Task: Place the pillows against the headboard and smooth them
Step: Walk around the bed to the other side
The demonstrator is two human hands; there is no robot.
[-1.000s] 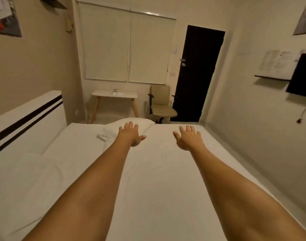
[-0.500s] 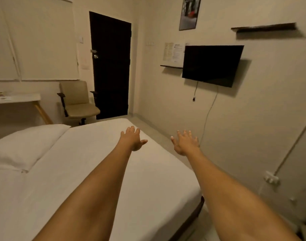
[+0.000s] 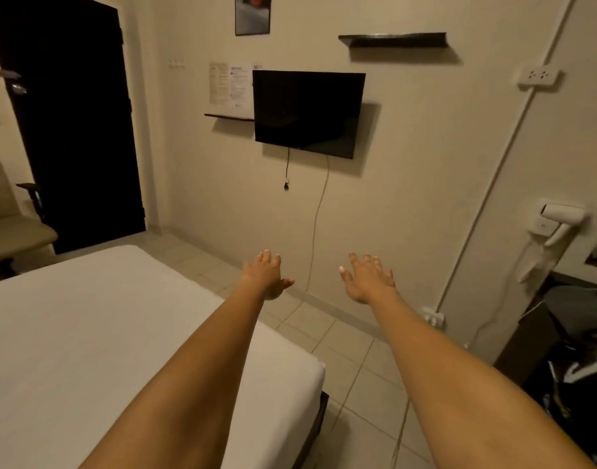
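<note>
Both my arms stretch out in front of me. My left hand (image 3: 265, 274) is open, palm down, fingers spread, in the air past the bed's right edge. My right hand (image 3: 368, 277) is open too, over the tiled floor, holding nothing. The bed (image 3: 87, 333) with its white sheet fills the lower left. No pillow and no headboard are in view at this moment.
A black TV (image 3: 307, 111) hangs on the wall ahead, with a dangling cable (image 3: 315, 228) below it. A dark door (image 3: 63, 120) and a beige chair (image 3: 9, 225) are at left. A wall hair dryer (image 3: 561, 220) and dark bags (image 3: 578, 350) are at right. Tiled floor (image 3: 341, 340) runs beside the bed.
My view has swung right: the pillow, headboard and window have left the frame, and the TV wall is now ahead. Both hands stayed open and outstretched.
</note>
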